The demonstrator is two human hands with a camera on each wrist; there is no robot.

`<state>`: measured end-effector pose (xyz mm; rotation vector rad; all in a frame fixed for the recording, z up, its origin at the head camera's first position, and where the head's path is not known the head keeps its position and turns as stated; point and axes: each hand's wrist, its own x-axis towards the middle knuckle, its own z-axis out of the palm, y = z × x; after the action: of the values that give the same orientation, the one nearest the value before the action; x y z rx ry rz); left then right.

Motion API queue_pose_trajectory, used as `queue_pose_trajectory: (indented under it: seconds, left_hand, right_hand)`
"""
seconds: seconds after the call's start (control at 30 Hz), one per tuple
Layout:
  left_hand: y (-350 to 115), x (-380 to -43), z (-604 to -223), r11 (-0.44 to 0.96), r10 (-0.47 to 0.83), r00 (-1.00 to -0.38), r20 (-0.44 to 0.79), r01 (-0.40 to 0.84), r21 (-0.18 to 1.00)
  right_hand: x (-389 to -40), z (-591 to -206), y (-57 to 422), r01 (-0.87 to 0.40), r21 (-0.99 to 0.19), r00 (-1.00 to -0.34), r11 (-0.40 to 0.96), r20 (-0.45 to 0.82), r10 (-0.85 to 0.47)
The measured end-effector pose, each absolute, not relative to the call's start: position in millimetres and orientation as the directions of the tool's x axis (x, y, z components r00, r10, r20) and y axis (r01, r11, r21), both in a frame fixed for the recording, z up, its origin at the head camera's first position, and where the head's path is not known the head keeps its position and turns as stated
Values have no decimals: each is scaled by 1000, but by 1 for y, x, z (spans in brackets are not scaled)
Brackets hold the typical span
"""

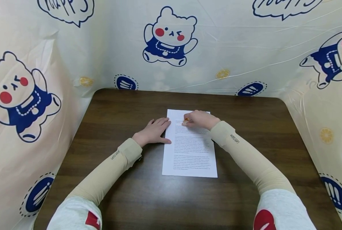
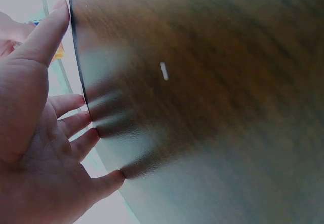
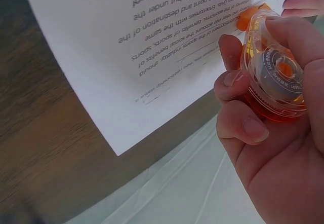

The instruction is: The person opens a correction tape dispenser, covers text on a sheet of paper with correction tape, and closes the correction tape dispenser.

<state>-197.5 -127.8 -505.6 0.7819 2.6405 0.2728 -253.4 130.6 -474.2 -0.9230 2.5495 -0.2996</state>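
Tape dispenser (image 3: 276,74) — clear, orange, rounded.

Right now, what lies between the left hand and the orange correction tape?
Only a strip of the printed sheet, with its left margin and some text, separates the left hand from the correction tape; the head view shows this.

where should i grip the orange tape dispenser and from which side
Probably by the wide, rounded body of the tape dispenser, coming from the right, where the right hand grips it. Its narrower end, with the orange piece, is turned toward the paper, so best keep that clear.
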Motion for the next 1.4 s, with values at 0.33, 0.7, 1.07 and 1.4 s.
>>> queue_pose_trajectory:
  seconds: [0.33,0.7,1.07,1.4]
  left_hand:
    - [-127,-197,-507,833,547,-782,-300,473,286]
    - [-128,-196,-510,842,534,-786,-312,458,286]
    - [-128,-195,-507,834,545,-780,-306,466,296]
    - [-128,-197,-506,831,548,-780,-302,467,303]
  right_hand:
    - [-252,-474,139,-582,-320,-692,747,-288,-662]
    - [-250,-473,150,-571,-320,-702,756,-288,-651]
    - [-249,-475,164,-541,-322,-716,777,-309,-626]
    - [-249,-473,176,-529,-303,-734,793,-307,-606]
